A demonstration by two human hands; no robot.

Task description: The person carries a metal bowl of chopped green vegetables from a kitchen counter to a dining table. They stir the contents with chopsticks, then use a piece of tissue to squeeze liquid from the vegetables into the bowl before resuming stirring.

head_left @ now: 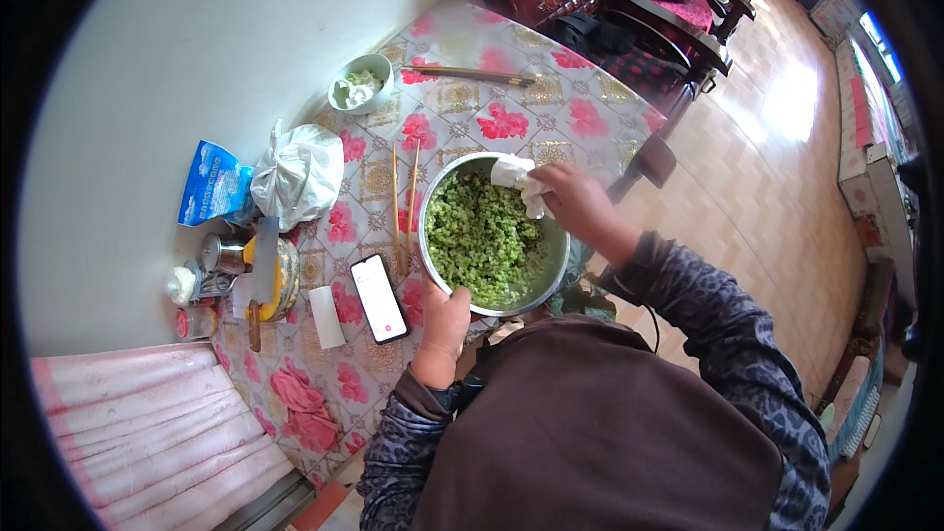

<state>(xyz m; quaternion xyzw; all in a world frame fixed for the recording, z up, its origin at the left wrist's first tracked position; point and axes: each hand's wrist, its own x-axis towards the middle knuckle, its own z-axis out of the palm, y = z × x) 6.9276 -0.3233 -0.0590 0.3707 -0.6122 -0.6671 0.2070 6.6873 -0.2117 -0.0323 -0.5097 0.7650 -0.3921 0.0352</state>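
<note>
A metal bowl holds finely chopped green filling and stands near the table's edge in front of me. My left hand grips its near left rim, thumb on the edge. At the far right rim, my right hand pinches a crumpled white paper tissue, which lies over the rim and hangs a little inside. A pair of wooden chopsticks rests left of the bowl. Next to them lies a phone with a lit white screen.
Farther back are a small bowl with crumpled white tissue and more chopsticks. Along the wall sit a tied white plastic bag, a blue packet, jars and a cleaver. A white strip and pink cloth lie nearer.
</note>
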